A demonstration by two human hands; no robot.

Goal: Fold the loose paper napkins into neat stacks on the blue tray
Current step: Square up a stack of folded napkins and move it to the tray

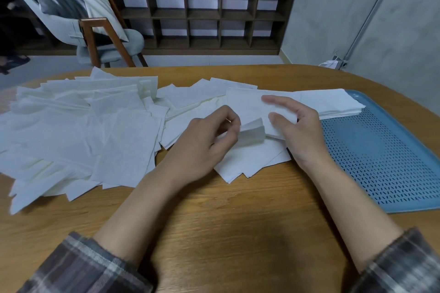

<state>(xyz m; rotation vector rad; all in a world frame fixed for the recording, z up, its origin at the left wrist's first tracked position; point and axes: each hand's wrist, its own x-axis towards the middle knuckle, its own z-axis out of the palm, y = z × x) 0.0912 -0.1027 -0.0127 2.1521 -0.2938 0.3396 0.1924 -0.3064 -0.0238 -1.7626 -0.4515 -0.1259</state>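
Loose white paper napkins (78, 131) lie spread over the left half of the wooden table (214, 226). A blue perforated tray (381, 162) sits at the right, with a neat stack of folded napkins (333, 103) on its far end. In the middle, one napkin (247, 109) is lifted off a small pile. My left hand (209, 140) pinches its curled near edge (253, 132). My right hand (297, 131) holds the same napkin, thumb under it and fingers spread on top.
A grey chair with wooden legs (95, 38) stands behind the table at the left. A dark wooden cubby shelf (202, 12) runs along the back wall. Bare tabletop lies in front, between my forearms.
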